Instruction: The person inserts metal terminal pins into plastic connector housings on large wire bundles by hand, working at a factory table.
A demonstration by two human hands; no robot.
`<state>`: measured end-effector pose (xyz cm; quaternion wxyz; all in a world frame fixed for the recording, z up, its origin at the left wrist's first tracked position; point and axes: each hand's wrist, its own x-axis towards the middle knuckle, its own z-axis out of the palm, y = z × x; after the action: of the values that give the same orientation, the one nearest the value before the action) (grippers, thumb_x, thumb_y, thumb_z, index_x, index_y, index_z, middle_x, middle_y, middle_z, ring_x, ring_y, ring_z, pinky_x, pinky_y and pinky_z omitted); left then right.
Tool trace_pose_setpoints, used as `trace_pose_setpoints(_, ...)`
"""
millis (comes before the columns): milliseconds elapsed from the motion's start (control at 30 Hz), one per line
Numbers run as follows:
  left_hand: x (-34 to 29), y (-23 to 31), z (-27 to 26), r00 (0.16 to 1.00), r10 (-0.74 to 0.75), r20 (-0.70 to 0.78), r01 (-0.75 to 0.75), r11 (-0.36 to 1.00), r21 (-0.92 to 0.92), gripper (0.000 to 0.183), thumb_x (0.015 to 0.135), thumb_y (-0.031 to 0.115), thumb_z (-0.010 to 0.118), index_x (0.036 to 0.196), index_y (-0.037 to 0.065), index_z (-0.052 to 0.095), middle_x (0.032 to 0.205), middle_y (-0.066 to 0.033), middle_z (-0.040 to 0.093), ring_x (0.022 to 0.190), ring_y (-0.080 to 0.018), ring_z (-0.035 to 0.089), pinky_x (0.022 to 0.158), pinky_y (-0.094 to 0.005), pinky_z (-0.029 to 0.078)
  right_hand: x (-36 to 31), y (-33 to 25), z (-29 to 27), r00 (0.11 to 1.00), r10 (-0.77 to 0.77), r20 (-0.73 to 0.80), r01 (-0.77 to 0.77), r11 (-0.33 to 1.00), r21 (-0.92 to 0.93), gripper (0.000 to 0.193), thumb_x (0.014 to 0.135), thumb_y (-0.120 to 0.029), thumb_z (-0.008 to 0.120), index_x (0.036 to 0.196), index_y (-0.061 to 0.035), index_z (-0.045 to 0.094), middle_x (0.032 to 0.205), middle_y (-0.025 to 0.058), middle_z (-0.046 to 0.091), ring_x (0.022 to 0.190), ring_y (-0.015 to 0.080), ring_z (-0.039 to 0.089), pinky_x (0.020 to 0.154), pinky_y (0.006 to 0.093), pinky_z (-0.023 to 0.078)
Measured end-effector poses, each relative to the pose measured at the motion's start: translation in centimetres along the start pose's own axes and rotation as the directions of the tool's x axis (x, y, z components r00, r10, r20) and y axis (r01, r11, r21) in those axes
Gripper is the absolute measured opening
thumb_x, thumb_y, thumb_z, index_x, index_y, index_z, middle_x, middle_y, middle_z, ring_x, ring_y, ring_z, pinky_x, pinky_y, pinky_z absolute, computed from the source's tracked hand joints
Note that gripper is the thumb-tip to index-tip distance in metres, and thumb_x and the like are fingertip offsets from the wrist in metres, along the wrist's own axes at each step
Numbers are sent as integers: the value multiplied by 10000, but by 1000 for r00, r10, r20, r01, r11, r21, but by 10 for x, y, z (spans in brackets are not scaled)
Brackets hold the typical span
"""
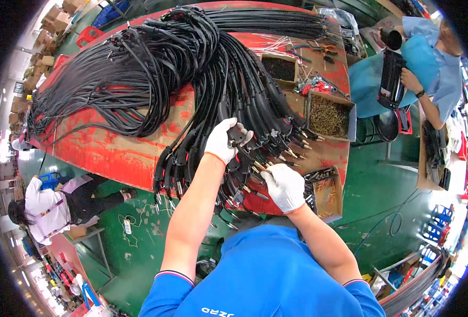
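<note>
A big heap of black cables (pixel 139 74) lies over the red table, with many of its ends fanned toward me. My left hand (pixel 224 140), in a white glove, is closed around a thick black cable part (pixel 237 135) among those ends. Just right of it and nearer to me, my right hand (pixel 284 186), also gloved, has its thumb and fingers pinched at the brass-coloured tips (pixel 258 167) of the cable ends. Whether it grips one of these tips is hidden by the fingers. More metal-tipped ends (pixel 292 154) lie just beyond my right hand.
On the red table (pixel 107 150), to the right, stand a box of small brass pieces (pixel 329 117), a box of black pieces (pixel 280 68) and a box of copper-coloured pieces (pixel 326 196). Pliers (pixel 327 50) lie farther back. One person (pixel 429 68) works at right, another (pixel 49 208) at left.
</note>
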<state>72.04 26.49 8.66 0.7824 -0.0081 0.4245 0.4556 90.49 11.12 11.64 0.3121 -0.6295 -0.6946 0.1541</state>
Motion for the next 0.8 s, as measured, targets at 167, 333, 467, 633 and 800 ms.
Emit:
trace_pose_setpoints(167, 0, 0, -4, 1000, -8, -13, 8, 1000, 8, 142, 978, 142, 564, 897, 25, 567, 789, -113, 619, 691, -261, 627, 835, -514, 618, -2, 1, -1, 991, -13, 130, 9, 1000, 28, 202, 922, -302, 675, 876, -106, 687, 803, 95, 668, 716, 314, 663, 630, 424, 524)
trace_pose_setpoints(333, 4, -1, -5, 1000, -2, 3, 2, 1000, 15, 156, 977, 145, 566, 878, 24, 574, 788, -114, 620, 698, -259, 627, 834, -508, 619, -1, -7, 1, 987, 151, 62, -161, 959, 234, 173, 922, -276, 681, 902, -104, 678, 830, 101, 671, 739, 312, 660, 648, 425, 522)
trace_pose_setpoints(467, 4, -4, -7, 1000, 3, 8, -4, 1000, 15, 172, 972, 149, 571, 865, 14, 589, 789, -116, 625, 709, -260, 630, 841, -504, 616, 0, -4, -4, 998, 13, 56, -17, 997, 71, 143, 922, -246, 681, 925, -103, 673, 857, 100, 671, 761, 320, 666, 653, 429, 522)
trace_pose_setpoints(633, -2, -5, -6, 1000, 4, -8, -3, 1000, 25, 179, 967, 150, 576, 854, 14, 601, 777, -115, 628, 703, -262, 633, 854, -507, 608, -8, -1, 4, 998, 3, 68, -3, 1000, -7, 142, 936, -246, 664, 930, -104, 672, 821, 113, 663, 747, 332, 664, 653, 432, 522)
trace_pose_setpoints(800, -6, -3, -8, 1000, 10, 11, -11, 1000, 29, 180, 966, 152, 576, 846, 20, 605, 773, -115, 635, 695, -261, 635, 857, -509, 606, -14, -7, 10, 984, 158, 78, -169, 972, 161, 176, 972, -246, 623, 940, -80, 672, 797, 158, 650, 716, 336, 664, 649, 424, 523)
